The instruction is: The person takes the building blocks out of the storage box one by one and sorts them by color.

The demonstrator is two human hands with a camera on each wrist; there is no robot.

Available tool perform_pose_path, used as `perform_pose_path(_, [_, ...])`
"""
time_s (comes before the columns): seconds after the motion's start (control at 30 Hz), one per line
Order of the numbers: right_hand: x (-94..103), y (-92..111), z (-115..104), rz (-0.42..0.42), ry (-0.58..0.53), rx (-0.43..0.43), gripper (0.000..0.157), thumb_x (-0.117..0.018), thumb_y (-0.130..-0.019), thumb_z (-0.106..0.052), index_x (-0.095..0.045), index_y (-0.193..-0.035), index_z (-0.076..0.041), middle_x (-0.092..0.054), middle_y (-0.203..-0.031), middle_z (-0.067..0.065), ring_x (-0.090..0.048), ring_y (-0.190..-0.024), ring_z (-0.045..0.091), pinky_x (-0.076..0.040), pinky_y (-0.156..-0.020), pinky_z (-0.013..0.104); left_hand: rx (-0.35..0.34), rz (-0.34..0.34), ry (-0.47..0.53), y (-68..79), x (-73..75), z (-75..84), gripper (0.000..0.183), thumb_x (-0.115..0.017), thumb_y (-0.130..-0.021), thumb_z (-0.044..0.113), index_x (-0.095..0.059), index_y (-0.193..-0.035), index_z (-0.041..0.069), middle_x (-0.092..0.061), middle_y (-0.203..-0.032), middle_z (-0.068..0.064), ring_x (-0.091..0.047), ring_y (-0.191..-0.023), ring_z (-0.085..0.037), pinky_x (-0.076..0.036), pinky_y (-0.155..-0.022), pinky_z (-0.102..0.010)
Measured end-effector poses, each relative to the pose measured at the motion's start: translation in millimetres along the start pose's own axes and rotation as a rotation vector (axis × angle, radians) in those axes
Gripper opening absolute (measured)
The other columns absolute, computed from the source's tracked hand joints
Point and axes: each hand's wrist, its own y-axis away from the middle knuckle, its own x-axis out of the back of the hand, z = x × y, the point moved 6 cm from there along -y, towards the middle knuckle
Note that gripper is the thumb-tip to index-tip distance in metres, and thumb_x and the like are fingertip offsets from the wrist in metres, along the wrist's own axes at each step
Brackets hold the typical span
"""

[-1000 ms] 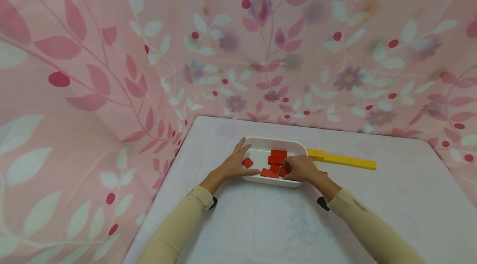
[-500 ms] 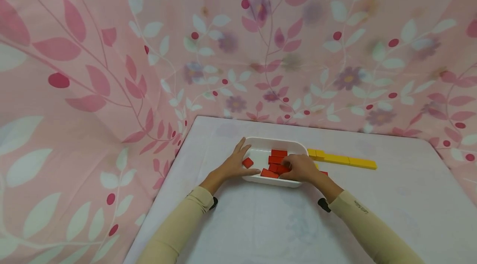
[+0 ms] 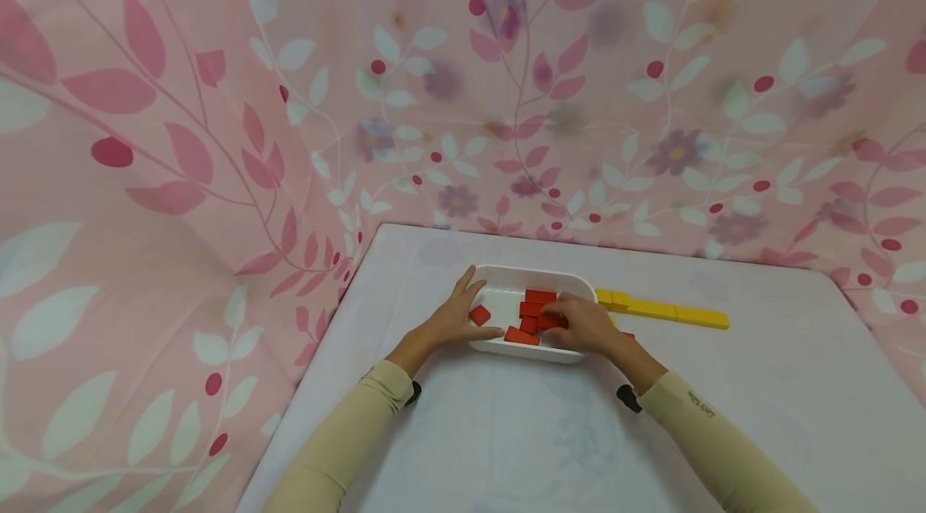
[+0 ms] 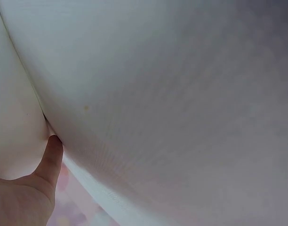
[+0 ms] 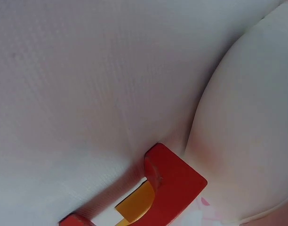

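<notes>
A white plastic tray [image 3: 499, 346] on the cloth-covered table holds several red blocks [image 3: 521, 335], with a lone red block [image 3: 480, 315] at its left end. My left hand [image 3: 452, 322] rests at the tray's left end, fingers spread and fairly straight, thumb lying over the near rim. In the left wrist view the thumb [image 4: 51, 160] touches the tray's wall. My right hand [image 3: 587, 324] reaches over the tray's right end, and its thumb and fingers pinch a red block [image 3: 552, 322] beside the others. That block is partly hidden by the fingers.
A row of yellow blocks [image 3: 678, 313] extends rightward behind the tray's right end. Outside the tray, beneath my right forearm, lies a red block with an arched cutout [image 5: 174, 179] around a yellow piece [image 5: 137, 202]. Patterned pink cloth [image 3: 535, 95] hangs behind the table.
My right hand has shifted the pinched red block slightly away from the near rim, against the neighbouring red blocks. My left hand and the tray have stayed in place.
</notes>
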Motion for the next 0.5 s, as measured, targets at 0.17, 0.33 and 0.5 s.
perform_pose_path(0.17, [-1.8,-0.7,2.5,0.008,-0.019,-0.02,0.045,-0.079,-0.083,-0.034,-0.071,-0.122,-0.013,-0.067,-0.112,0.005,-0.058,-0.1,0.02,-0.055,-0.088,0.045,-0.003,0.001,0.0,-0.2,1.0,0.6,0.109,-0.077,-0.074,0.061,-0.026,-0.157,0.012,0.002,-0.168,-0.005,-0.027,-0.149,-0.03,-0.037,-0.114,-0.054])
perform_pose_path(0.33, [0.3,0.0,2.8,0.03,-0.044,-0.036,0.048,-0.08,-0.081,-0.033,-0.07,-0.123,-0.012,-0.067,-0.11,0.005,-0.058,-0.097,0.02,-0.056,-0.086,0.044,-0.005,0.004,0.004,-0.6,0.8,0.5,0.109,-0.078,-0.074,0.061,-0.027,-0.156,0.012,0.001,-0.168,-0.006,-0.026,-0.149,-0.03,-0.037,-0.114,-0.054])
perform_pose_path(0.5, [0.2,-0.3,3.5,0.039,-0.038,-0.039,0.047,-0.08,-0.081,-0.034,-0.071,-0.122,-0.012,-0.067,-0.111,0.005,-0.058,-0.097,0.02,-0.055,-0.086,0.045,-0.007,0.0,0.009,-0.4,0.6,0.4,0.111,-0.078,-0.072,0.063,-0.026,-0.157,0.012,0.001,-0.168,-0.006,-0.025,-0.15,-0.03,-0.036,-0.114,-0.054])
